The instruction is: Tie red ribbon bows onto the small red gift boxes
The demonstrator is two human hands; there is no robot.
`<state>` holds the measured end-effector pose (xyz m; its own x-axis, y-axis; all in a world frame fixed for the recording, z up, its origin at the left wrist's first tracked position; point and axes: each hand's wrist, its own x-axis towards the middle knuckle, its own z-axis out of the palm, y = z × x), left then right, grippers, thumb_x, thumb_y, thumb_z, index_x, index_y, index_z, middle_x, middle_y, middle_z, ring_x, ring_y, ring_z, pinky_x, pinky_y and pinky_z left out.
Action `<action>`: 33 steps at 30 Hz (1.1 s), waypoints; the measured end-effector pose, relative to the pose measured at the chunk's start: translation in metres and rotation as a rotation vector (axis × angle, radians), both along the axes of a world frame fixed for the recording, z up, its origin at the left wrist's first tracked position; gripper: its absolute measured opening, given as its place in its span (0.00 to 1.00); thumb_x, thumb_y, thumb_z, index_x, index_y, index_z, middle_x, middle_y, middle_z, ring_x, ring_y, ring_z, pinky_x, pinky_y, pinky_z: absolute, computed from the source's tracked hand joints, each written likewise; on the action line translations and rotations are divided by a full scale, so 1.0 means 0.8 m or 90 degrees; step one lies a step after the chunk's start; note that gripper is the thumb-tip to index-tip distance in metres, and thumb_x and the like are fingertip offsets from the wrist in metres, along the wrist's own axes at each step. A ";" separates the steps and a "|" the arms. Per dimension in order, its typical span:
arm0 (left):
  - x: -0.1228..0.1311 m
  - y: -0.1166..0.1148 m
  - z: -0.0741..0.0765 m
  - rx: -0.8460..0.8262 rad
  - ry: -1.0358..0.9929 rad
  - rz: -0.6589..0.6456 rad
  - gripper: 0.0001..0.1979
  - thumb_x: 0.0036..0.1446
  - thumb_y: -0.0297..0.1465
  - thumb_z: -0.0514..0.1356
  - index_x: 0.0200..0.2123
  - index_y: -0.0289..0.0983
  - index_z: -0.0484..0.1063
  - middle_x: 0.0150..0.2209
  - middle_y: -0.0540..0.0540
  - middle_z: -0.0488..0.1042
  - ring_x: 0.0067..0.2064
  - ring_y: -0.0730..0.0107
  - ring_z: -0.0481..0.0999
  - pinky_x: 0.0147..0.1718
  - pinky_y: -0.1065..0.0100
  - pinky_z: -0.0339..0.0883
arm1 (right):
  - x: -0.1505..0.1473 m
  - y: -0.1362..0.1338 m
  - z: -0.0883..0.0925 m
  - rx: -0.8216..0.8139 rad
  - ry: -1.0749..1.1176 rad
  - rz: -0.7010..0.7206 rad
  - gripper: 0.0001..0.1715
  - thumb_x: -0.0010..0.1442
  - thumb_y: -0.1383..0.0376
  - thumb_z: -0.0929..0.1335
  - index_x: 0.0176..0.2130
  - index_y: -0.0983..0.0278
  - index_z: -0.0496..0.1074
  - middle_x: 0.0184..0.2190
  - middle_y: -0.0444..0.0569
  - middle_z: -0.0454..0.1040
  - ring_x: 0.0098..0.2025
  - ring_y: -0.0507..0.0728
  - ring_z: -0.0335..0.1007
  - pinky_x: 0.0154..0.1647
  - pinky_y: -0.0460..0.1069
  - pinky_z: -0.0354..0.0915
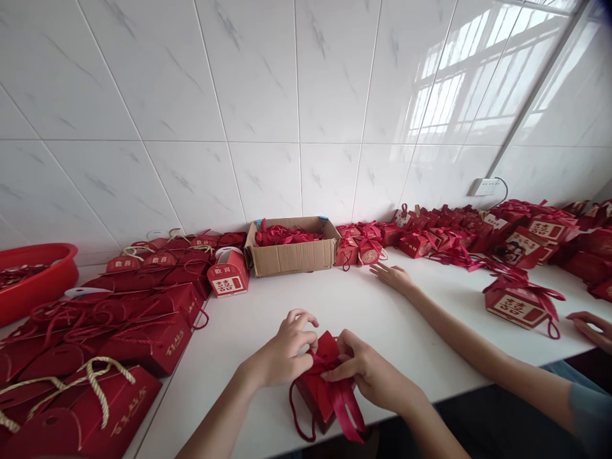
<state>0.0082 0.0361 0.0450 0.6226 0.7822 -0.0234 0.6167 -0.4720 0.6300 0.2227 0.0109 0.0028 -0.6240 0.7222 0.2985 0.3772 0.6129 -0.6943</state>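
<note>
Closest to the camera, a small red cardboard box [313,396] sits at the near edge of the white table [261,312], directly between the person's two hands and slightly below their fingertips. Shiny red satin ribbon [345,408] lies across its top, with loose ends hanging over the side towards the right hand, and a dark red cord loop [294,414] droops from the side below the left hand. The left hand [285,352] comes in from the box's left, pinching the ribbon near its middle between thumb and a fingertip, with other fingers raised and curled. From the right, the right hand [366,370] has its thumb and bent forefinger closed on the ribbon, partly covering that side of the box.

Well apart from the held box, a co-worker's hand [393,279] rests on the table with its fingers spread, just beside small red ribbon-tied boxes [368,252]. Farther back, against the tiled wall, stands an open brown cardboard carton [294,258] filled with red ribbon-trimmed items.
</note>
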 end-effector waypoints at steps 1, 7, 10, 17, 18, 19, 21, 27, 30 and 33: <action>0.000 0.000 -0.001 0.027 0.011 0.008 0.06 0.45 0.22 0.54 0.25 0.39 0.65 0.50 0.45 0.64 0.60 0.55 0.54 0.56 0.53 0.54 | 0.000 -0.001 0.000 0.005 -0.002 0.002 0.22 0.63 0.72 0.62 0.44 0.50 0.78 0.33 0.47 0.59 0.32 0.53 0.61 0.31 0.48 0.64; -0.001 0.000 -0.006 0.098 0.002 0.040 0.08 0.50 0.27 0.57 0.21 0.38 0.63 0.47 0.45 0.66 0.58 0.52 0.55 0.54 0.52 0.54 | 0.002 -0.003 0.002 0.024 0.011 -0.006 0.24 0.64 0.72 0.59 0.41 0.49 0.79 0.32 0.47 0.58 0.31 0.54 0.61 0.30 0.49 0.65; -0.001 -0.002 -0.006 0.030 -0.100 0.044 0.07 0.54 0.31 0.57 0.25 0.39 0.64 0.47 0.46 0.68 0.56 0.58 0.59 0.55 0.56 0.55 | 0.003 -0.001 -0.001 0.012 0.067 -0.016 0.24 0.63 0.73 0.58 0.37 0.54 0.79 0.34 0.48 0.59 0.33 0.54 0.63 0.31 0.49 0.66; 0.018 -0.014 -0.024 -0.055 -0.233 0.120 0.09 0.58 0.36 0.56 0.27 0.39 0.63 0.35 0.48 0.70 0.41 0.66 0.68 0.43 0.66 0.64 | -0.002 0.003 -0.009 -0.085 0.194 -0.162 0.04 0.63 0.69 0.62 0.34 0.61 0.63 0.26 0.41 0.65 0.27 0.51 0.60 0.27 0.46 0.61; 0.022 -0.016 -0.028 -0.054 -0.242 0.145 0.10 0.58 0.37 0.56 0.27 0.39 0.64 0.33 0.48 0.70 0.38 0.67 0.69 0.41 0.67 0.65 | -0.003 0.003 -0.010 -0.087 0.194 -0.172 0.05 0.62 0.69 0.62 0.33 0.61 0.62 0.25 0.41 0.66 0.26 0.50 0.60 0.27 0.45 0.61; 0.025 -0.017 -0.032 -0.056 -0.255 0.169 0.11 0.58 0.37 0.56 0.27 0.39 0.64 0.32 0.49 0.70 0.35 0.68 0.69 0.38 0.68 0.65 | -0.004 0.004 -0.011 -0.083 0.189 -0.181 0.05 0.62 0.69 0.62 0.33 0.61 0.61 0.26 0.41 0.66 0.27 0.51 0.60 0.27 0.46 0.60; 0.031 -0.019 -0.038 -0.066 -0.293 0.207 0.12 0.58 0.38 0.56 0.25 0.38 0.64 0.31 0.49 0.72 0.33 0.69 0.71 0.34 0.70 0.66 | -0.006 0.006 -0.012 -0.068 0.184 -0.199 0.05 0.61 0.68 0.63 0.32 0.61 0.62 0.28 0.42 0.68 0.29 0.51 0.61 0.29 0.46 0.60; 0.035 -0.021 -0.048 -0.108 -0.362 0.221 0.17 0.53 0.36 0.61 0.21 0.39 0.56 0.30 0.47 0.75 0.42 0.62 0.75 0.38 0.69 0.67 | -0.010 0.011 -0.020 -0.106 0.249 -0.258 0.05 0.59 0.67 0.66 0.31 0.61 0.63 0.28 0.42 0.67 0.28 0.51 0.60 0.29 0.46 0.60; 0.034 -0.019 -0.053 -0.112 -0.363 0.225 0.21 0.53 0.35 0.62 0.20 0.40 0.50 0.27 0.47 0.75 0.50 0.59 0.73 0.43 0.68 0.66 | -0.010 0.014 -0.026 -0.150 0.290 -0.258 0.07 0.58 0.65 0.67 0.30 0.61 0.63 0.26 0.42 0.67 0.28 0.51 0.62 0.28 0.46 0.60; 0.033 -0.019 -0.055 -0.127 -0.360 0.226 0.22 0.52 0.35 0.62 0.20 0.41 0.49 0.27 0.48 0.76 0.53 0.57 0.72 0.46 0.67 0.65 | -0.008 0.016 -0.033 -0.175 0.326 -0.263 0.08 0.57 0.64 0.68 0.29 0.61 0.63 0.25 0.42 0.66 0.26 0.51 0.62 0.26 0.46 0.60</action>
<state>0.0350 0.0207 0.0009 0.2885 0.9553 0.0651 0.2636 -0.1446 0.9537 0.2160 0.0240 -0.0239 -0.1127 0.9605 0.2544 0.1256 0.2677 -0.9553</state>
